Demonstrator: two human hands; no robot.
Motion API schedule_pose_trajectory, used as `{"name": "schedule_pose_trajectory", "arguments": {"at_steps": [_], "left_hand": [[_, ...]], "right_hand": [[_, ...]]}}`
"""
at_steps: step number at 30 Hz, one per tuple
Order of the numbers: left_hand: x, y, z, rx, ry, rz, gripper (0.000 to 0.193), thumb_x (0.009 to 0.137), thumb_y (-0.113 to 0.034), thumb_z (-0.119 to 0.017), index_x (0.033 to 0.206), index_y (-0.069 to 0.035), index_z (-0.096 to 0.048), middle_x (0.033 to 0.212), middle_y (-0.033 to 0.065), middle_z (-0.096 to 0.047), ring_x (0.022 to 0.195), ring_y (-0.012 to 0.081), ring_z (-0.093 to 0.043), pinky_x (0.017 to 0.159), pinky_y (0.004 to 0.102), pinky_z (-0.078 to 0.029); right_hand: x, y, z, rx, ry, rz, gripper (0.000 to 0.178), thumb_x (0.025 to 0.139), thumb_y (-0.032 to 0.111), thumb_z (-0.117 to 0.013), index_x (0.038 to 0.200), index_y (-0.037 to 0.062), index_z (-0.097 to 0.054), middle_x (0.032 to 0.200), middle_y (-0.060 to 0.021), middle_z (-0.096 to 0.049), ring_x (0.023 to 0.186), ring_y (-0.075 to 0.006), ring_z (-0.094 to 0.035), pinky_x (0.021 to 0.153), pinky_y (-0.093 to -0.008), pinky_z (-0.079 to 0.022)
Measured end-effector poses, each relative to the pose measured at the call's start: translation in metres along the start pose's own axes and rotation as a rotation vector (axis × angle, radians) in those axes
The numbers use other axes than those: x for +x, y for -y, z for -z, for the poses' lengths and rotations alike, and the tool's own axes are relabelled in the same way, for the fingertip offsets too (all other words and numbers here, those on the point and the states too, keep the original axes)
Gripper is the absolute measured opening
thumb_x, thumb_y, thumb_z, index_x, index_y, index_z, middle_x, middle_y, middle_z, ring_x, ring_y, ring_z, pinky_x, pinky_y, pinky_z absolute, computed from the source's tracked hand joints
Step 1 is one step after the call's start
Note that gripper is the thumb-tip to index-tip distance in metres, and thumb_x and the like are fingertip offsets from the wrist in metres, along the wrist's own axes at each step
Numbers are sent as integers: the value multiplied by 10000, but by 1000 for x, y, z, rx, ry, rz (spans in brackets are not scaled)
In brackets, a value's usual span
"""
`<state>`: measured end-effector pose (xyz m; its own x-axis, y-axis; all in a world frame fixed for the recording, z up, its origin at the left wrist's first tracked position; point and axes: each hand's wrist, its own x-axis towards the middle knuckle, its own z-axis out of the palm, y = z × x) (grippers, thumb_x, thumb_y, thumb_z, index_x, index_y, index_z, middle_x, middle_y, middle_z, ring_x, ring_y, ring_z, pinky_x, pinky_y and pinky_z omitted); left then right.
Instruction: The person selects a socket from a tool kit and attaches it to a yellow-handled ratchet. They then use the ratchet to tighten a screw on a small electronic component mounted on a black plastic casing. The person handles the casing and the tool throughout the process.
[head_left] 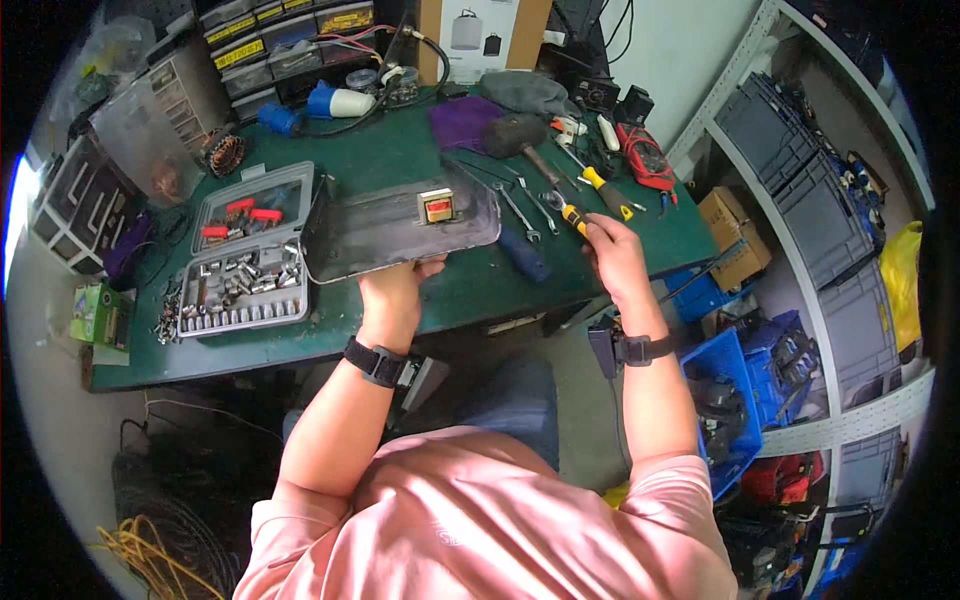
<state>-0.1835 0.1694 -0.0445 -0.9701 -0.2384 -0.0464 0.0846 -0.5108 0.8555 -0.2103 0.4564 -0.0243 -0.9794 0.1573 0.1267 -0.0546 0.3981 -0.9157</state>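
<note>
A grey sheet-metal cover (pixel 370 235) with bent-up sides is tilted above the bench, and my left hand (pixel 392 290) grips its near edge from beneath, most fingers hidden under it. On the cover sits a small transformer (pixel 437 206) with a red and yellow winding. My right hand (pixel 612 250) is closed on the black and yellow handle of a ratchet wrench (pixel 573 216), its rounded metal head pointing away from me. Beside that tool lie combination wrenches (pixel 518 212), a dark blue handle (pixel 524 256) and a yellow-handled screwdriver (pixel 606 192).
An open socket set (pixel 245 290) lies left of the cover. Farther back are a mallet (pixel 515 135), a purple cloth (pixel 465 122) and a red multimeter (pixel 645 158). Drawer bins (pixel 290 45) line the back; blue crates (pixel 735 410) and shelving (pixel 800 200) flank my right side.
</note>
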Motion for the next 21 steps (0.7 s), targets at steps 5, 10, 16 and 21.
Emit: {"name": "schedule_pose_trajectory", "arguments": {"at_steps": [5,10,16,21], "left_hand": [[2,8,6,-31,4,20,248,928,-16,-532,1168,-39,-595,1023,115,-692,832,218,-693,636,272,-571],[2,10,7,-26,-15,3,257,925,-26,-547,1179,-37,-586,1042,115,-689,831,222,-693,641,274,-569],[0,-6,1,12,27,-18,264,920,-13,-560,1182,8,-579,1021,147,-688,797,226,-691,636,278,-564],[8,-4,5,-31,57,-19,245,918,22,-530,1158,41,-571,1009,165,-682,766,234,-696,611,290,-577]], "right_hand": [[9,-20,-15,-409,-95,294,313,939,208,-581,1179,10,-619,898,-218,-682,785,-364,-660,704,-442,-514],[1,5,-21,-707,-45,307,293,928,254,-593,1145,58,-603,942,-217,-679,876,-414,-646,745,-512,-502],[6,5,-18,-904,-22,381,291,897,257,-628,1114,65,-604,944,-165,-659,889,-392,-649,743,-494,-511],[3,27,-12,-853,-126,625,342,860,244,-689,1118,32,-619,969,-158,-667,822,-362,-664,720,-442,-528]]}}
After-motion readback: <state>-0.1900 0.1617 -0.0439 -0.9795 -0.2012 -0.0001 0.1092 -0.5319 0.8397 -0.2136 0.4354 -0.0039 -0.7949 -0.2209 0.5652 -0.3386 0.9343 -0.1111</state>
